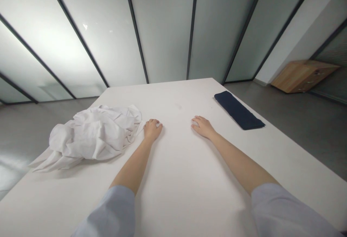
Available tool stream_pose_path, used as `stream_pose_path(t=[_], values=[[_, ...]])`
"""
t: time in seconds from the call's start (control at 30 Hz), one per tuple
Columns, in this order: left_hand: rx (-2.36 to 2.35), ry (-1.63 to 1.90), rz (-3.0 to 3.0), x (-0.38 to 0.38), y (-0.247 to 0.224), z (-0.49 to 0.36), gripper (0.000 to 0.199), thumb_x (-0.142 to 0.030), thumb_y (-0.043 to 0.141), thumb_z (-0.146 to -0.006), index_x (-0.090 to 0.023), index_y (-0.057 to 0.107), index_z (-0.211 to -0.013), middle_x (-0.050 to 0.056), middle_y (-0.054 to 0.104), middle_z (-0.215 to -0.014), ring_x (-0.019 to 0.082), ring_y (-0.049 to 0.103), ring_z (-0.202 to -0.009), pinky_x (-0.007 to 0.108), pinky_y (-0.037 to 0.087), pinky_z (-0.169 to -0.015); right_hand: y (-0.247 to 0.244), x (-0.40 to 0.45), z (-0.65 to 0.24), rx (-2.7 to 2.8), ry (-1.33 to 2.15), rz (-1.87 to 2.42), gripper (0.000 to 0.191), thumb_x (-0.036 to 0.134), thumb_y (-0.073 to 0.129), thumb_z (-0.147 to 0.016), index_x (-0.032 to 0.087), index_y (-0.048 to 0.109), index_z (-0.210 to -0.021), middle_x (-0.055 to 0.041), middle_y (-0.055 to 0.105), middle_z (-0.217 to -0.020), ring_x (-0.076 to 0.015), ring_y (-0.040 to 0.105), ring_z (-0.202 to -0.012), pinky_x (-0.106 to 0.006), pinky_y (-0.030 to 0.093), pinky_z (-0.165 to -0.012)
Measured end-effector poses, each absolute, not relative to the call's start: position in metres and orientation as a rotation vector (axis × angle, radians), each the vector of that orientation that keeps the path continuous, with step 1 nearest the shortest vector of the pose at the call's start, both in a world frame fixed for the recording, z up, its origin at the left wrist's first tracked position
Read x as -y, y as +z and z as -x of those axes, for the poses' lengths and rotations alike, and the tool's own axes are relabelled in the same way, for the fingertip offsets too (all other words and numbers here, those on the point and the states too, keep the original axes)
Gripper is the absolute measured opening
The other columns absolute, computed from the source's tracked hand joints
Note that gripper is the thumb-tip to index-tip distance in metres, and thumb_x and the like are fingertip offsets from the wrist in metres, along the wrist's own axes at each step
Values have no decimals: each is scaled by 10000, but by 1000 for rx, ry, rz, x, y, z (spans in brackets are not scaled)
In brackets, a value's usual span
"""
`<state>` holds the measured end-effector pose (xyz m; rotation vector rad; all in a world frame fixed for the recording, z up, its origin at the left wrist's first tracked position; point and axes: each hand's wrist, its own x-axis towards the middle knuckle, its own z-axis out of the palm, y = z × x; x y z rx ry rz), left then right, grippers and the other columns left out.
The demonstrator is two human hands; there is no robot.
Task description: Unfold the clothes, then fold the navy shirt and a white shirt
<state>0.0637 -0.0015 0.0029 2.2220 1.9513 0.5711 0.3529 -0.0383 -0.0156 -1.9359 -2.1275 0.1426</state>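
Note:
On the left of the white table [176, 179] lies a crumpled heap of white cloth [94, 132], part of it trailing toward the left edge. My left hand [153, 129] rests palm down just right of this heap, its fingers loosely bent and apart; a thin corner of the cloth reaches close to it, and I cannot tell whether they touch. My right hand [202, 126] lies on the bare tabletop with fingers spread and nothing in it. Beyond it to the right, a dark navy folded cloth [238, 110] lies flat in a long rectangle near the table's right edge.
Frosted glass panels [165, 31] in dark frames stand behind the table's far edge. A wooden drawer cabinet [300, 76] sits on the grey floor [306, 121] at the far right. The tabletop's edges fall away on both sides.

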Motion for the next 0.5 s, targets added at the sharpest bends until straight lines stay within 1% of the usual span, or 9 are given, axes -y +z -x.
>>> stream_pose_path(t=[0.2,0.4,0.5], values=[[-1949,550,-2227,3,6,-64,297,-364,517,-858,-209,679,-1053,89,644,-1178,263,562,-1115,394,418,-977,-19,37,-353,2100,125,1922,417,346,517,-897,190,596,-1276,-113,516,-1407,-262,436,-1321,-403,329,-1090],[-1952,530,-2219,4,7,-65,300,-358,523,-853,-205,679,-1058,89,640,-1189,273,554,-1125,401,415,-974,-18,38,-352,2100,147,1929,431,339,520,-897,165,592,-1284,-132,499,-1421,-277,424,-1331,-412,331,-1090],[-1954,530,-2221,4,6,-65,302,-360,523,-853,-204,677,-1061,91,634,-1199,276,548,-1134,405,412,-976,-18,38,-352,2095,147,1934,430,341,524,-896,170,592,-1284,-129,497,-1424,-277,427,-1329,-415,329,-1092]])
